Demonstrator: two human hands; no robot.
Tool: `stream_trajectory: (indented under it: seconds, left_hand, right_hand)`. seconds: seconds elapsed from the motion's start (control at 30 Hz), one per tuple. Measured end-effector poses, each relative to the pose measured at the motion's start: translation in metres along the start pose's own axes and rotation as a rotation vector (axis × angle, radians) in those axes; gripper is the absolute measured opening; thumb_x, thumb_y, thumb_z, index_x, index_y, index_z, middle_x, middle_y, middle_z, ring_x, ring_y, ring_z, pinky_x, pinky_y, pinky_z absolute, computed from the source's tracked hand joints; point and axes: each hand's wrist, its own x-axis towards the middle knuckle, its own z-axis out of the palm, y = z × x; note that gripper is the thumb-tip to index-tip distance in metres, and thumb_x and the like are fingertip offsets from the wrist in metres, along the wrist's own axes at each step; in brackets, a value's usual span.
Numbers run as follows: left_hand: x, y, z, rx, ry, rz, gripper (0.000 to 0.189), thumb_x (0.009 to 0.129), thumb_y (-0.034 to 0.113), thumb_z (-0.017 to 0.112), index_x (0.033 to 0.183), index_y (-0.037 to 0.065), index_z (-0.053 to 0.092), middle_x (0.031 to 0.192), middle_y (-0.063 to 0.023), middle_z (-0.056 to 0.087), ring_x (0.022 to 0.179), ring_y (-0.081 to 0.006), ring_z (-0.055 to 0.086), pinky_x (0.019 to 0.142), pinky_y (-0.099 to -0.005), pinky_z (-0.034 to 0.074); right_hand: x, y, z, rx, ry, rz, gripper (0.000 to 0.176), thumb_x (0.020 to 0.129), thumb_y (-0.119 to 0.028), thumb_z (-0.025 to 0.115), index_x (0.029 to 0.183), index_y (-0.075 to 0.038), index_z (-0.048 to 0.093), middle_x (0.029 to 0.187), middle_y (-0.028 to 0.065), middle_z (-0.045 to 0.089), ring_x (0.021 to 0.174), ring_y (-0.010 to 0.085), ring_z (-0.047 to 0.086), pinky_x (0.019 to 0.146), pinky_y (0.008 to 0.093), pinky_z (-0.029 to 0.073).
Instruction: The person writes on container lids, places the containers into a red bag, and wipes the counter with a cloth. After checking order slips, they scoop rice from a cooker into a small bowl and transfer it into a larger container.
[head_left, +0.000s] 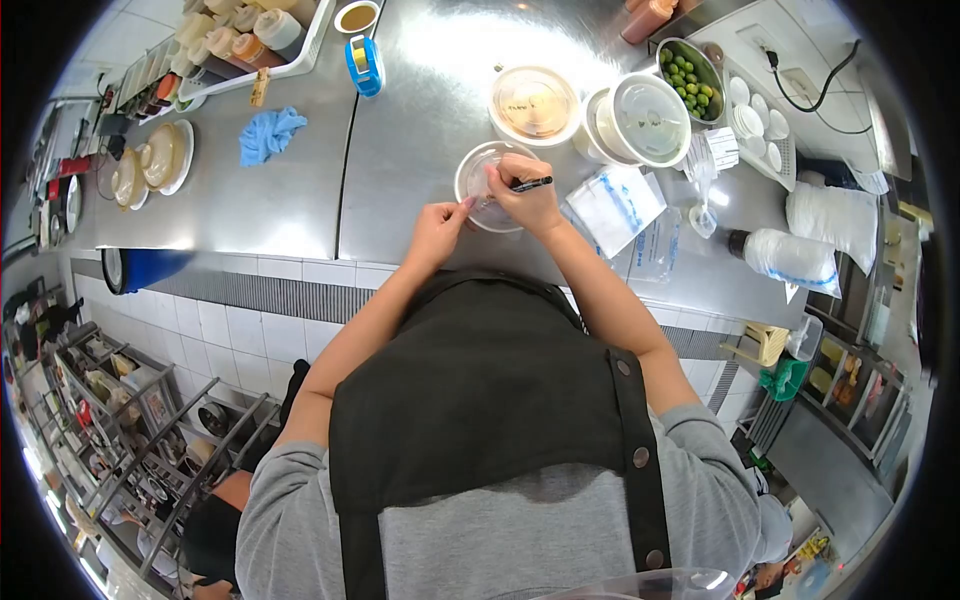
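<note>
My right hand [524, 192] is closed around a black marker [532, 184] over a round, clear-lidded container [480, 161] at the counter's front edge. On the lid's left rim rests my left hand [438, 232], its fingers pinched together at the edge. Whether the marker's tip touches the lid is hidden by my fingers. Just behind stands a lidded tub [535, 104] with orange-brown contents and small writing on top. To the right of my right hand lies a white and blue packet [615, 210].
Stacked white tubs [648, 120], a bowl of green limes [690, 82] and filled plastic bags [800, 260] are on the right. A blue tape dispenser [365, 66], a blue cloth [270, 135] and a tray of sauce bottles [310, 55] are on the left.
</note>
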Motion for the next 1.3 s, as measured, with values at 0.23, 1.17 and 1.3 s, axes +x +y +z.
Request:
stream_trajectory:
  seconds: [0.23,1.17,1.3]
  left_hand:
    - [-0.003,0.002,0.002,-0.018,0.011,0.005,0.050,0.098,0.041,0.060,0.073,-0.001,0.073,0.052,0.0057,0.039,0.054,-0.0053,0.037,0.050,-0.0274,0.028]
    - [-0.002,-0.001,0.005,-0.057,0.019,-0.045,0.052,0.098,0.041,0.060,0.074,-0.002,0.073,0.050,0.0089,0.033,0.049,-0.0035,0.028,0.047,-0.0278,0.020]
    - [-0.002,0.001,0.004,-0.050,0.019,-0.044,0.051,0.098,0.042,0.060,0.074,-0.002,0.073,0.050,0.0089,0.033,0.049,-0.0035,0.028,0.047,-0.0275,0.021]
  right_hand:
    - [0.000,0.000,-0.003,0.010,0.037,0.043,0.035,0.083,-0.001,0.068,0.060,0.001,0.042,0.055,0.0084,0.040,0.050,0.0174,0.035,0.049,0.0330,0.032]
    - [0.001,0.011,-0.014,0.016,0.039,0.194,0.033,0.083,-0.006,0.067,0.060,0.001,0.045,0.051,0.0052,0.040,0.051,0.0105,0.034,0.047,0.0309,0.033]
    - [0.004,0.009,-0.016,-0.025,0.083,0.168,0.031,0.083,-0.004,0.067,0.061,0.001,0.045,0.052,0.0065,0.041,0.050,0.0117,0.036,0.048,0.0319,0.033]
